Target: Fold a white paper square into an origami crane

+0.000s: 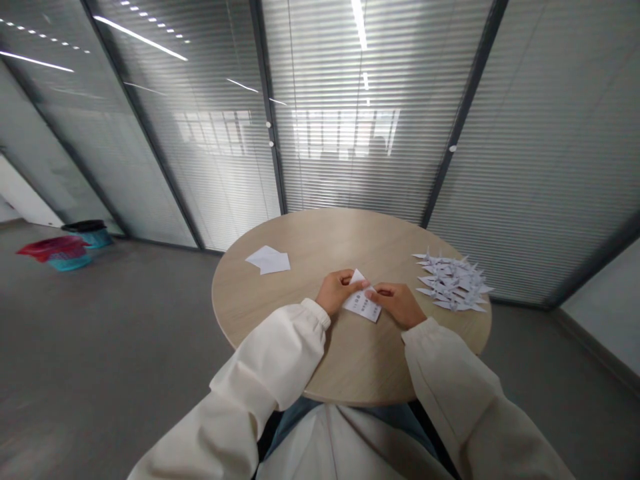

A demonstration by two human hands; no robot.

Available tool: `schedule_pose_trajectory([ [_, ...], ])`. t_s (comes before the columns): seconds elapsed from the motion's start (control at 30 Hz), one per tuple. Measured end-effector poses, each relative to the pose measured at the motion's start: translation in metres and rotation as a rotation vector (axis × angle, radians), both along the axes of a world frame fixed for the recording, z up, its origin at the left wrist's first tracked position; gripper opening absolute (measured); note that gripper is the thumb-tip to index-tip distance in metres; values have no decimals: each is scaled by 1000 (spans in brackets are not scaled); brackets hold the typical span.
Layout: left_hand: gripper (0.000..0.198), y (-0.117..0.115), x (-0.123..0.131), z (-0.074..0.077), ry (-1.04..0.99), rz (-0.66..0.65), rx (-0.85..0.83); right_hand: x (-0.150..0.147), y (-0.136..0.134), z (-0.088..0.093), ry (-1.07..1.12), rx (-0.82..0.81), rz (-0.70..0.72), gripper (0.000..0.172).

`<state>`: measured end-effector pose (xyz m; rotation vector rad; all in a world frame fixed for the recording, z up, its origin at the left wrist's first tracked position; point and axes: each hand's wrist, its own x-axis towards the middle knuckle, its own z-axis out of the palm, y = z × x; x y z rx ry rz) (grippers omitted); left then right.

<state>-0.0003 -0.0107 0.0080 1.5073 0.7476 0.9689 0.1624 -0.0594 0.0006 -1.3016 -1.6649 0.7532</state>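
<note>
A small folded sheet of white paper (363, 306) with printed characters is between my two hands, just above or on the round table. My left hand (338, 291) grips its upper left side, thumb on top and fingers behind. From the right, my right hand (399, 302) pinches the paper's other edge between thumb and fingers. Both thumbs lie close together near the paper's middle. The fingers behind the sheet are partly hidden.
The round wooden table (340, 230) holds flat white paper sheets (270, 260) at left and a cluster of folded paper cranes (453, 283) at right. Glass partitions with blinds (350, 173) stand behind. Two bins, one red-lined (63, 253) and one black-lined (93, 233), sit on the floor.
</note>
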Motion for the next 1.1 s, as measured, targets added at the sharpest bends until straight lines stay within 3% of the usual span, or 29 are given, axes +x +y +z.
schedule_pose_trajectory([
  [0.17,34,0,0,0,-16,-1,-51,-1,-2,2,-23,5,15,30],
  [0.57,29,-7,-2,8,61,58,0,-2,-2,0,-12,-5,55,32],
  [1.1,26,-2,-2,2,161,8,99,3,0,-1,-154,82,82,35],
])
